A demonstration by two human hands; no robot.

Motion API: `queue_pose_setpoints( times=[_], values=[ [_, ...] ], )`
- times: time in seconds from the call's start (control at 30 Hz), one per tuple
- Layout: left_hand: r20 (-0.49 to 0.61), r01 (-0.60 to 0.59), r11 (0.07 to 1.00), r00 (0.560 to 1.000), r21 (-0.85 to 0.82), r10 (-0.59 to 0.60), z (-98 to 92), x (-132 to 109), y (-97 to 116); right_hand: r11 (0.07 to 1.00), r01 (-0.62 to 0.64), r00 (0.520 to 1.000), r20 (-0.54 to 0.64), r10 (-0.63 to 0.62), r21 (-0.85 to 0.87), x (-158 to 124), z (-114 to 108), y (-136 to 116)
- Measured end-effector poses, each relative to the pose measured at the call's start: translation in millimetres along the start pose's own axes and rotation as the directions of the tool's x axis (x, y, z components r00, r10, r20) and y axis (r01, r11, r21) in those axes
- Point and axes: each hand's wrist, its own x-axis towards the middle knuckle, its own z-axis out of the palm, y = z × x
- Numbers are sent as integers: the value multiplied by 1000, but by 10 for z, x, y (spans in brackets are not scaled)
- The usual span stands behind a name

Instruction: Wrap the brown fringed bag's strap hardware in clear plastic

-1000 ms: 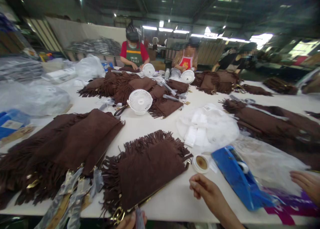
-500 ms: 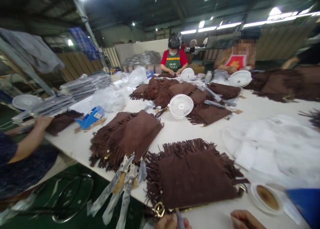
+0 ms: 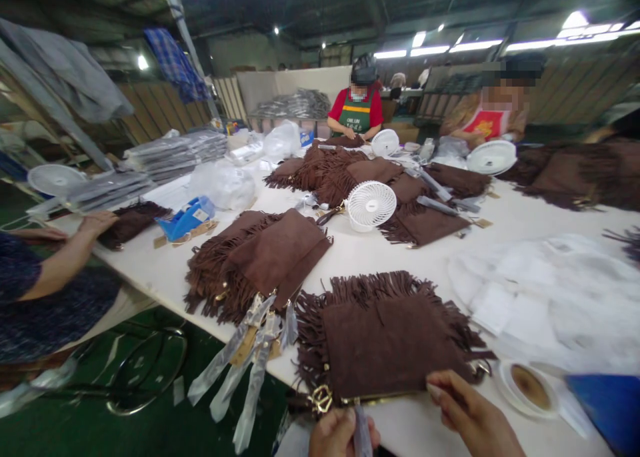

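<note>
A brown fringed bag [image 3: 390, 350] lies flat on the white table [image 3: 270, 257], its zipper edge toward me and a gold clasp [image 3: 321, 398] at its near left corner. My left hand [image 3: 340, 434] is closed on a grey plastic-wrapped strap [image 3: 362, 430] at that edge, just below the clasp. By the bag's near right corner is my right hand [image 3: 470, 407], thumb and forefinger apart, with nothing visible in it. Left of the bag lies a stack of brown fringed bags [image 3: 270, 257], its wrapped straps [image 3: 255, 370] hanging over the table edge.
White fans [image 3: 371, 205], a blue tape dispenser [image 3: 186, 218], clear plastic bags [image 3: 560, 297], a round container of brown stuff [image 3: 529, 387] and a blue object [image 3: 605, 410] are around. A co-worker's hand [image 3: 99, 222] touches a bag at left; two people sit across.
My right hand has moved up and left to the bag's near edge. My left hand shows a little more, still on the strap. The view has shifted slightly.
</note>
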Motion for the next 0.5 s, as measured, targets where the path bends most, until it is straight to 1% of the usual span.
queue_pose_setpoints(
  times=[0.13, 0.23, 0.33, 0.5],
  values=[
    [-43, 20, 1000, 999, 7, -20, 18, -66, 19, 998, 27, 999, -44, -29, -50, -94, -14, -133],
    [-63, 38, 999, 997, 39, -35, 42, -113, 66, 998, 18, 998, -56, -22, -65, -109, -11, -195],
    [-65, 42, 999, 997, 34, -40, 57, -133, 94, 998, 16, 997, -74, -21, -60, -84, 20, -180],
    [-80, 47, 998, 996, 43, -43, 63, -132, 93, 999, 7, 996, -87, -10, -38, -7, 57, -75]
  ],
)
